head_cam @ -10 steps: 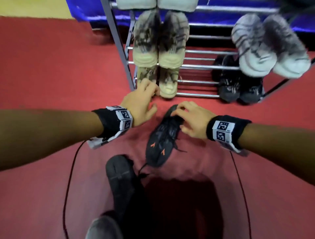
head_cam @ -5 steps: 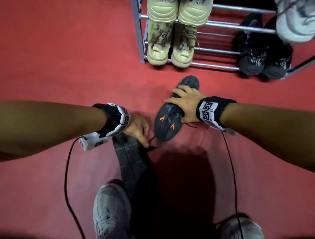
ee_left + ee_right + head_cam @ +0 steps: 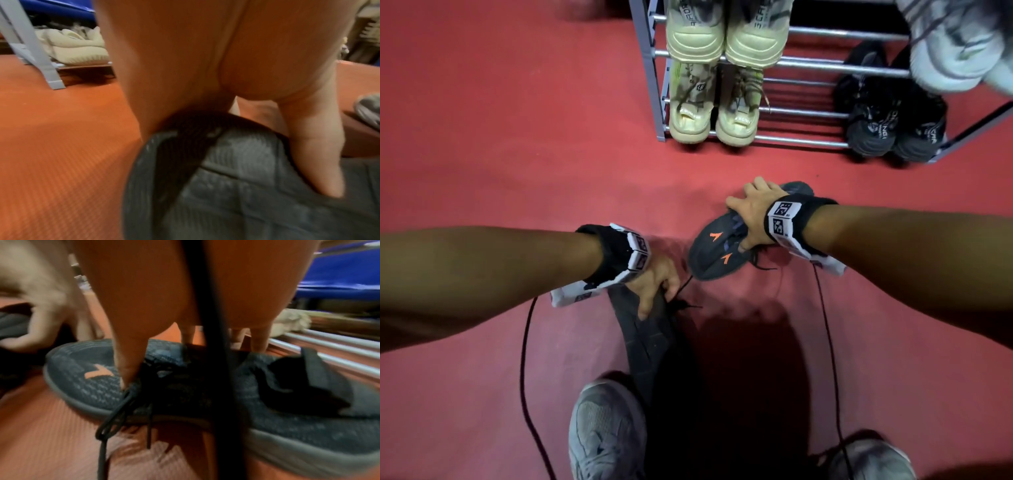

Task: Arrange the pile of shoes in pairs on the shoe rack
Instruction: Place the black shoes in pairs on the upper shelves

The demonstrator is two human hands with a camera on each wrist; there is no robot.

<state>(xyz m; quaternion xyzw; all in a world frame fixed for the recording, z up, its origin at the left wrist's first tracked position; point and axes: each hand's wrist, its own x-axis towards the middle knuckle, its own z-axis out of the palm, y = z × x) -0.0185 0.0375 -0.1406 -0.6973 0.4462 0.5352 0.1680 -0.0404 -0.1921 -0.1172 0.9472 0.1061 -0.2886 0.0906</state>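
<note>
Two dark grey shoes with orange marks lie on the red floor in front of the shoe rack (image 3: 808, 65). My right hand (image 3: 751, 214) grips the upright shoe (image 3: 717, 251) across its laces, thumb on the near side; in the right wrist view this shoe (image 3: 98, 386) sits under my fingers. My left hand (image 3: 654, 291) grips its mate (image 3: 650, 339), which lies sole up; the ridged sole (image 3: 236, 186) fills the left wrist view with my thumb (image 3: 314, 162) pressed on it.
The rack holds a cream pair (image 3: 714, 102) at its left, a black pair (image 3: 893, 126) at its right and a grey-white pair (image 3: 955, 41) on a higher bar. My own grey sneakers (image 3: 606, 435) stand near the bottom edge. Black cables trail from both wrists.
My left hand came back from the cream shoes at the rack and took hold of the sole-up shoe. My right hand closed round the other dark shoe. The view tilted downward.
</note>
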